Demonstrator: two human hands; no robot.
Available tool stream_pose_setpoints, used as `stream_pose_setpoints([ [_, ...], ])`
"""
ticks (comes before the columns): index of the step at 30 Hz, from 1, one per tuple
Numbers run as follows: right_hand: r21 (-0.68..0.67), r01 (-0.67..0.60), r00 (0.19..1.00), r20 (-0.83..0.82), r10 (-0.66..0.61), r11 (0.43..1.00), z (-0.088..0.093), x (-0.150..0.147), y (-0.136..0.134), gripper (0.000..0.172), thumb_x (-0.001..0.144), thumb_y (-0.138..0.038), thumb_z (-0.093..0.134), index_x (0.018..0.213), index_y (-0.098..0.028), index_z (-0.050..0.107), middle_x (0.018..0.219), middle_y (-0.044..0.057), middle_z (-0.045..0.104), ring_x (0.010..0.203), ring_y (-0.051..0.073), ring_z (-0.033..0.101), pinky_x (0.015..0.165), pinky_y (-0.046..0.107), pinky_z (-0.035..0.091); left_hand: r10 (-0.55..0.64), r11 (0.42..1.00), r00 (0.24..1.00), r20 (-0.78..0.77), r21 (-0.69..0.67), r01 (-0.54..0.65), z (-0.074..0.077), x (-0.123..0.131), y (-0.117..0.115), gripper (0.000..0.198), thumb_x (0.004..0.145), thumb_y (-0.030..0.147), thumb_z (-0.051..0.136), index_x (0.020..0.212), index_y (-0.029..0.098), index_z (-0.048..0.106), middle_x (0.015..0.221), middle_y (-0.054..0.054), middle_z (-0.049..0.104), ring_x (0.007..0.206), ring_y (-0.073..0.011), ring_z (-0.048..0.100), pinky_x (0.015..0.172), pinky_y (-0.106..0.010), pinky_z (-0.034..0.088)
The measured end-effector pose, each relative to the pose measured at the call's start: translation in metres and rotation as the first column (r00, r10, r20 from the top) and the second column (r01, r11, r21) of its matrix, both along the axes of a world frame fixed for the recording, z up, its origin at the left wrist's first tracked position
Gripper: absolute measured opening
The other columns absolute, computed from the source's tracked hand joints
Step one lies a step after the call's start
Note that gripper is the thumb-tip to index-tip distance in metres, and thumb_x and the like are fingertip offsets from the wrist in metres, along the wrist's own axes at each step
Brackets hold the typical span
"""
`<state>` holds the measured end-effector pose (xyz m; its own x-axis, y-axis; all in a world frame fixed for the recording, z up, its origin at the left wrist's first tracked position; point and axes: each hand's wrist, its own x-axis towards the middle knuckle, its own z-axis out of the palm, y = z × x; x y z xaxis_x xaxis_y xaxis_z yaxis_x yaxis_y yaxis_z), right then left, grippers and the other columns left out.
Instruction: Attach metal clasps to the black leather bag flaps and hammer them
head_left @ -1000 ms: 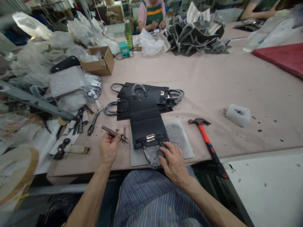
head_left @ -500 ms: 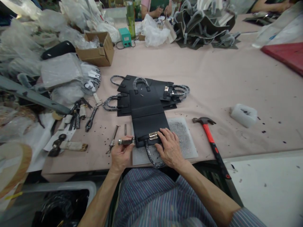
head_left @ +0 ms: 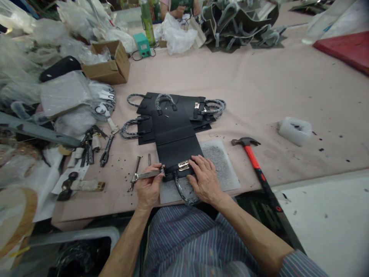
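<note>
My left hand [head_left: 148, 189] pinches a metal hand punch [head_left: 148, 175] between thumb and fingers. The punch lies nearly level, its right end at the left edge of a black bag panel [head_left: 180, 148]. Fingers together and laid flat, my right hand [head_left: 205, 179] rests on the panel's near right corner, beside a silver clasp [head_left: 183, 165]. A plastic-wrapped handle [head_left: 181, 194] loops from the panel's near edge toward me. Beneath that end is a pale, speckled board [head_left: 223, 165].
Further black panels with wrapped handles [head_left: 216, 108] lie behind. A claw hammer [head_left: 255, 161] rests at right, near a white block [head_left: 295, 130]. Left are a ball-peen hammer [head_left: 70, 185], a thin metal tool [head_left: 136, 171] and a carton [head_left: 108, 71]. A co-worker's hands [head_left: 184, 10] show at the back.
The punch in my left hand has turned, its outer end now reaching further left. My right hand stays on the panel. The whole view has shifted slightly.
</note>
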<state>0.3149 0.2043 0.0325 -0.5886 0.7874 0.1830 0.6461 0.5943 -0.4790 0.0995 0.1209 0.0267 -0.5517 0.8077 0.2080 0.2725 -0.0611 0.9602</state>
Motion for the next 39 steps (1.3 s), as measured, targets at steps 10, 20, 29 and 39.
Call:
stream_pose_setpoints([
  [10, -0.025, 0.003, 1.000, -0.019, -0.004, 1.000, 0.003, 0.000, 0.001, 0.045, 0.096, -0.030, 0.054, 0.139, -0.017, 0.054, 0.151, 0.012, 0.050, 0.145, 0.031, 0.036, 0.121, 0.052, 0.020, -0.015, 0.999, 0.999, -0.047, 0.051, 0.017, -0.012, 0.002, -0.006, 0.018, 0.087, 0.027, 0.074, 0.099, 0.019, 0.062, 0.112, -0.010, 0.071, 0.103, -0.0242, 0.073, 0.097, -0.047, 0.059],
  [20, -0.022, 0.009, 0.999, -0.032, -0.010, 1.000, 0.002, 0.001, 0.001, 0.045, 0.096, -0.031, 0.054, 0.139, -0.018, 0.055, 0.151, 0.012, 0.050, 0.144, 0.030, 0.036, 0.121, 0.052, 0.020, -0.011, 1.000, 0.980, -0.200, 0.016, 0.014, -0.009, 0.003, -0.005, 0.012, 0.090, 0.025, 0.069, 0.097, 0.019, 0.062, 0.110, -0.009, 0.071, 0.101, -0.0229, 0.072, 0.095, -0.045, 0.058],
  [29, -0.008, 0.002, 0.999, -0.043, -0.003, 1.000, 0.001, 0.001, 0.001, 0.045, 0.095, -0.029, 0.054, 0.138, -0.016, 0.054, 0.150, 0.013, 0.051, 0.144, 0.031, 0.038, 0.120, 0.053, 0.021, 0.002, 0.994, 0.889, -0.457, 0.102, 0.050, 0.001, 0.009, 0.002, 0.009, 0.091, 0.015, 0.065, 0.096, 0.019, 0.059, 0.103, -0.007, 0.070, 0.098, -0.0194, 0.071, 0.090, -0.039, 0.059],
  [39, 0.003, -0.005, 0.999, -0.052, 0.006, 1.000, -0.002, 0.002, 0.001, 0.045, 0.096, -0.029, 0.053, 0.140, -0.018, 0.053, 0.150, 0.013, 0.051, 0.143, 0.032, 0.038, 0.119, 0.054, 0.023, 0.058, 0.993, 0.943, -0.326, 0.113, -0.022, -0.007, 0.018, -0.009, 0.006, 0.094, 0.016, 0.060, 0.097, 0.018, 0.056, 0.109, -0.009, 0.067, 0.105, -0.0228, 0.072, 0.091, -0.041, 0.058],
])
